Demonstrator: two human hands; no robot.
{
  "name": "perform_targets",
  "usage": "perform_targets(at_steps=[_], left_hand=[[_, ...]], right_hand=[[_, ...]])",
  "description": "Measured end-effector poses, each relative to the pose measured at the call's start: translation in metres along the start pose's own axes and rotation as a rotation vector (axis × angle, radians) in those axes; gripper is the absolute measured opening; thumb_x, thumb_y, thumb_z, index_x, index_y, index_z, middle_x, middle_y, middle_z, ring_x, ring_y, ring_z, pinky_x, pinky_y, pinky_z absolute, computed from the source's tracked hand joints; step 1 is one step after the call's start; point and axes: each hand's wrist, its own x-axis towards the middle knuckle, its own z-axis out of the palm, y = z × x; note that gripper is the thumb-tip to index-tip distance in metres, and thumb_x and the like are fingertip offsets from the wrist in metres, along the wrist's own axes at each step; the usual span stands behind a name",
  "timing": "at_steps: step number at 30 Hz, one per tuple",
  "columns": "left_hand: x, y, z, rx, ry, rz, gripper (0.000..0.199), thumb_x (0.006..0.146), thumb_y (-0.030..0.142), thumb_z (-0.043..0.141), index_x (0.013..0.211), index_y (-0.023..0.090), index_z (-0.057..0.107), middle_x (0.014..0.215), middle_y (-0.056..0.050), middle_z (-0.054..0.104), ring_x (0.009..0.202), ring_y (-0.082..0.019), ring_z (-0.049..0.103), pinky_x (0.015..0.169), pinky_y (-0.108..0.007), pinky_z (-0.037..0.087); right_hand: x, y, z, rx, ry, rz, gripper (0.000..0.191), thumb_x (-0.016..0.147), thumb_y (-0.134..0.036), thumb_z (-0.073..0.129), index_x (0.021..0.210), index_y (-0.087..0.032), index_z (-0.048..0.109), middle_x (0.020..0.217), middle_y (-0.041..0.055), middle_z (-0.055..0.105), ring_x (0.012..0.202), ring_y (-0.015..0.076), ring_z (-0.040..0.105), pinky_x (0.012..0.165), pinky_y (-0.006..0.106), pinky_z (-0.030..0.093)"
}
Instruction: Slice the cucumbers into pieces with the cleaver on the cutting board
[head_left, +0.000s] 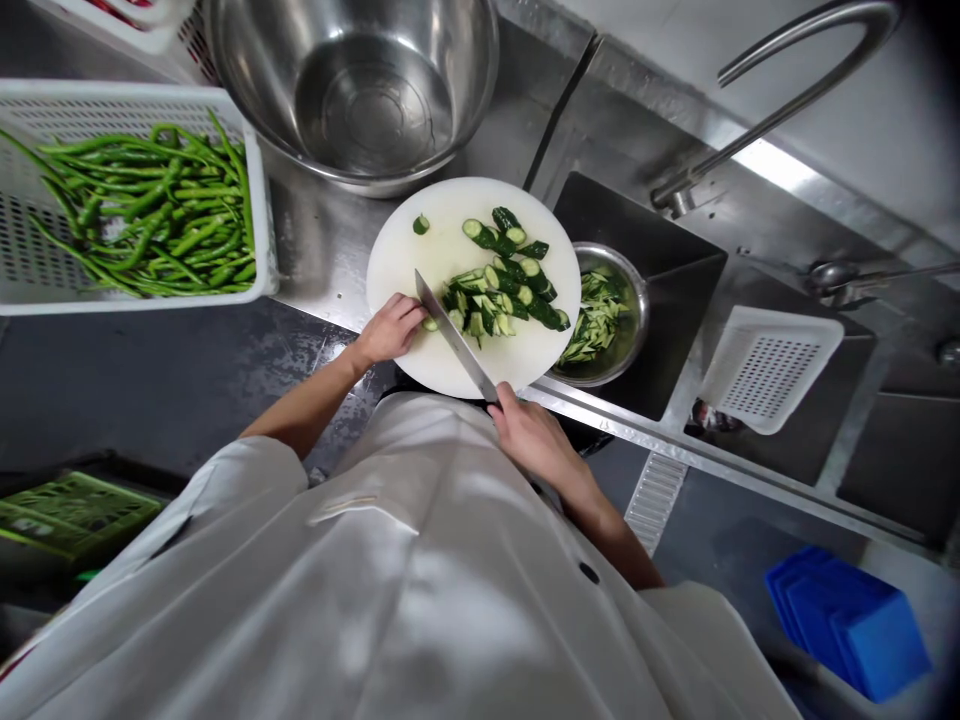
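Observation:
My right hand [531,430] is wrapped round the handle of a long-bladed kitchen knife [459,342], whose blade slants over a round white cutting board [397,235]. Left of the blade, my left hand [394,328] has its fingers curled on a small piece of cucumber [430,324], mostly hidden under the fingertips. Cut cucumber sticks [491,318] lie just right of the blade. Beyond them are several slanted cucumber chunks [525,275] with dark green skin. One cucumber end [421,224] rests alone near the board's upper left.
A steel bowl [643,320] with cucumber strips stands in the sink beside the board. Behind is a large steel basin [360,110]. A white basket [259,200] of green chillies stands left. A faucet [682,190] and white strainer basket [780,365] are at right; blue containers [847,620] sit below.

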Motion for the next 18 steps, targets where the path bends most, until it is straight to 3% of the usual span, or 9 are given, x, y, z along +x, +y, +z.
perform_targets(at_steps=[18], left_hand=[[-0.0023, -0.0036, 0.0087, -0.026, 0.074, -0.017, 0.028, 0.103, 0.021, 0.041, 0.108, 0.020, 0.069, 0.109, -0.014, 0.066, 0.103, -0.027, 0.059, 0.091, -0.044, 0.056]], right_hand=[[0.0001, -0.0027, 0.0029, 0.037, 0.002, 0.009, 0.030, 0.110, -0.033, 0.038, 0.136, -0.019, 0.045, 0.100, 0.0142, 0.076, 0.091, 0.0305, 0.070, 0.073, 0.032, 0.040]])
